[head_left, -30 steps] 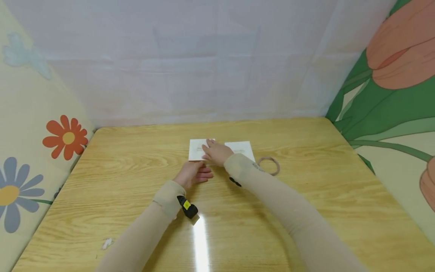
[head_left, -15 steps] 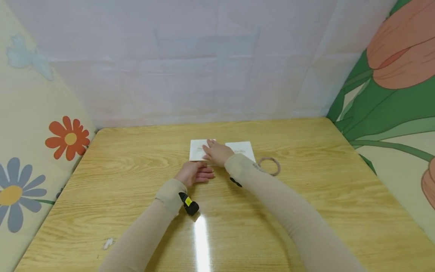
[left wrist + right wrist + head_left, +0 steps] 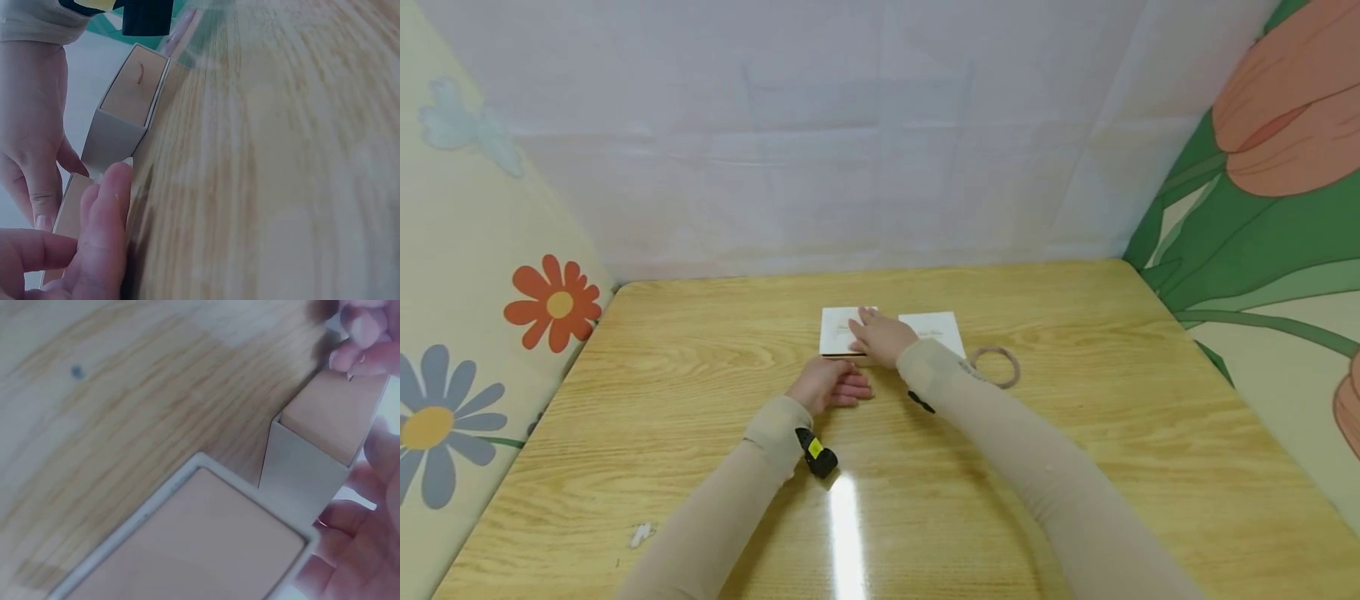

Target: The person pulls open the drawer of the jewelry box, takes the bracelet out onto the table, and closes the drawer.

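Two small white boxes with peach drawer fronts lie side by side on the table. Over the right part of the left box (image 3: 835,332) lies my right hand (image 3: 883,337), holding it from above. At the near face of that box is my left hand (image 3: 829,385); its thumb and a finger pinch a small ribbon pull on the peach front (image 3: 331,415), partly hidden by the fingertips. The other fingers reach out to the right. The right box (image 3: 936,332) is untouched, and its own thin reddish ribbon pull (image 3: 140,72) shows in the left wrist view.
A mauve ring (image 3: 1017,369) lies to the right of the boxes. A small white mark or scrap (image 3: 641,534) is at the front left of the wooden table (image 3: 700,333). A white cloth backdrop (image 3: 850,167) stands behind, with flower-printed panels at both sides.
My left hand has shifted slightly towards me, and a strip of the left box's front with a dark line now shows beneath its white top. My right hand stays on the box.
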`<state>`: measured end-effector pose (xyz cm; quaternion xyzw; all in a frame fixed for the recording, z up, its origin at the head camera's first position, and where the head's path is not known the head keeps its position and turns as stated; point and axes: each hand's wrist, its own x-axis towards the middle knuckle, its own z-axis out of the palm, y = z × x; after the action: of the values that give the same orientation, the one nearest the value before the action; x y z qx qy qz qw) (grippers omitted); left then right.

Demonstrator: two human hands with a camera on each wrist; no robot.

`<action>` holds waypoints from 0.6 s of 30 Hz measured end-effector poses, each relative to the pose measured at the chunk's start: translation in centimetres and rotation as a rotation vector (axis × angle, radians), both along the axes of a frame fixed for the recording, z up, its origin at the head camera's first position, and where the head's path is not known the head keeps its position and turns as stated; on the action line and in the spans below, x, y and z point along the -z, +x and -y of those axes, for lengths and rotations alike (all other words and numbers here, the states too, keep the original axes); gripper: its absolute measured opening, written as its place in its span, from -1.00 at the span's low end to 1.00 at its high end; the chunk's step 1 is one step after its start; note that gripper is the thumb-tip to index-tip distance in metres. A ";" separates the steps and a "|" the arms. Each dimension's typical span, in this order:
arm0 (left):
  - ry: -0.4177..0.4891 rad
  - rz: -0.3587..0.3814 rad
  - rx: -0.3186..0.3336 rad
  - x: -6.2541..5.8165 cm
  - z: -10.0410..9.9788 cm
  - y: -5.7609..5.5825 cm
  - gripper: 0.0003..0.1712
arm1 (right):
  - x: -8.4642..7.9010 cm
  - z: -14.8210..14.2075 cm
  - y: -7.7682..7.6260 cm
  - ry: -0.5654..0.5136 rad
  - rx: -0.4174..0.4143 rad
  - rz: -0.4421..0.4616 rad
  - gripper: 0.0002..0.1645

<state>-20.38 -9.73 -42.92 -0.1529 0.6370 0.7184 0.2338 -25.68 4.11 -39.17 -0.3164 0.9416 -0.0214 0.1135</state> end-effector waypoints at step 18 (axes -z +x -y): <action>-0.012 0.019 0.079 -0.3 0.2 0.7 -0.66 | -0.4 0.0 0.1 0.023 0.001 0.009 -0.34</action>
<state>-19.73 -9.93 -42.65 -0.1356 0.6445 0.7034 0.2672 -25.55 4.08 -38.79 -0.3146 0.9414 -0.0119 0.1212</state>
